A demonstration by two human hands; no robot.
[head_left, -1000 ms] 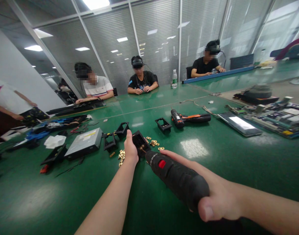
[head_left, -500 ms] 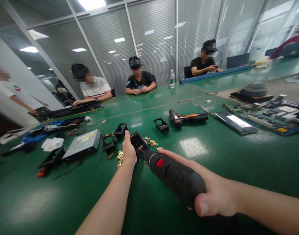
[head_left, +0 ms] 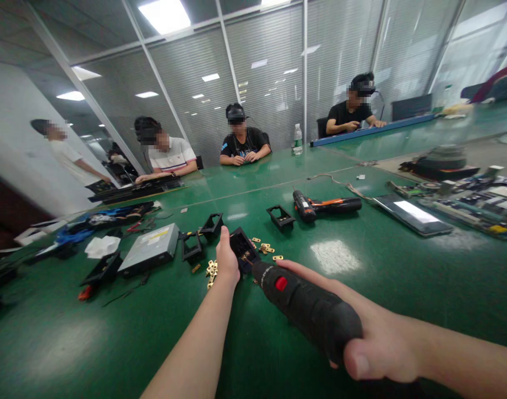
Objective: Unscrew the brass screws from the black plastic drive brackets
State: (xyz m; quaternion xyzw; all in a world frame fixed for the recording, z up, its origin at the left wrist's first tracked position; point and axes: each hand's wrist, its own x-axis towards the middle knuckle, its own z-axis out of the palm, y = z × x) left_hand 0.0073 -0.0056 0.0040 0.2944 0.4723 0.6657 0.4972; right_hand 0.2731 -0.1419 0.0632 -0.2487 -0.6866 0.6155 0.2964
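Note:
My left hand (head_left: 228, 260) is closed on the side of a black plastic frame (head_left: 241, 246), which is tilted over the green table. In my right hand (head_left: 373, 338) is a black power screwdriver (head_left: 307, 307) with a red button, its bit pointing into the frame. The bit's very tip is hard to make out against the dark inside. Small brass plates (head_left: 212, 271) lie in a heap just left of my left hand, and more brass plates (head_left: 266, 247) are scattered beyond the frame. Several similar black frames (head_left: 280, 217) stand around on the table.
An orange and black cordless drill (head_left: 328, 206) lies farther back. To its right are a flat dark device (head_left: 413, 216) and circuit boards (head_left: 486, 202). On the left sit a silver disc drive (head_left: 149, 249) and white tissue (head_left: 102, 247). Several people are across the table.
The whole view has shifted, so everything appears slightly right and lower. My hands keep their hold, and the screwdriver stays pointed into the frame. A person at far left has changed posture.

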